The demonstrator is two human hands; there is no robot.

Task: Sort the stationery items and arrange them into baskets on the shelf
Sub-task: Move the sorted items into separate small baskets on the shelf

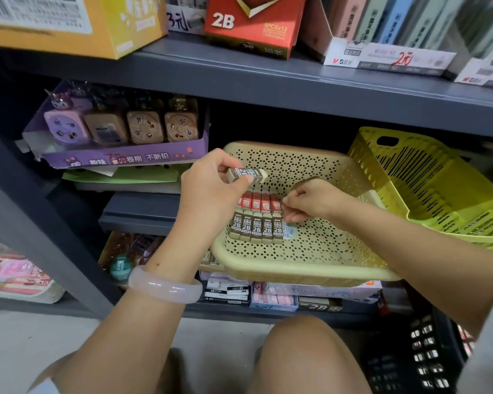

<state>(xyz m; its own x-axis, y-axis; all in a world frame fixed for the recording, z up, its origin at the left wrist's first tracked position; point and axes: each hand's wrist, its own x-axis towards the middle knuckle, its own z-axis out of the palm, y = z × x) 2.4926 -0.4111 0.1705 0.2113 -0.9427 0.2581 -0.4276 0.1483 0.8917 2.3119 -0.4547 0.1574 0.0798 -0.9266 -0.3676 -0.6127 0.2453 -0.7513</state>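
A beige perforated basket (310, 263) sits tilted on the lower shelf. Inside it lie a row of brown 2B erasers (255, 227) and, behind them, a row of red-sleeved erasers (258, 201). My left hand (211, 189) pinches one brown 2B eraser (246, 174) above the rows. My right hand (310, 203) reaches into the basket, its curled fingertips touching the right end of the red row. Whether it grips an eraser there is hidden.
A yellow-green slotted basket (427, 189) leans at the right. A purple sharpener display box (120, 137) stands at the left. Eraser boxes (268, 294) lie under the beige basket. A black crate (418, 356) stands on the floor, lower right. A red 2B box (254, 24) sits above.
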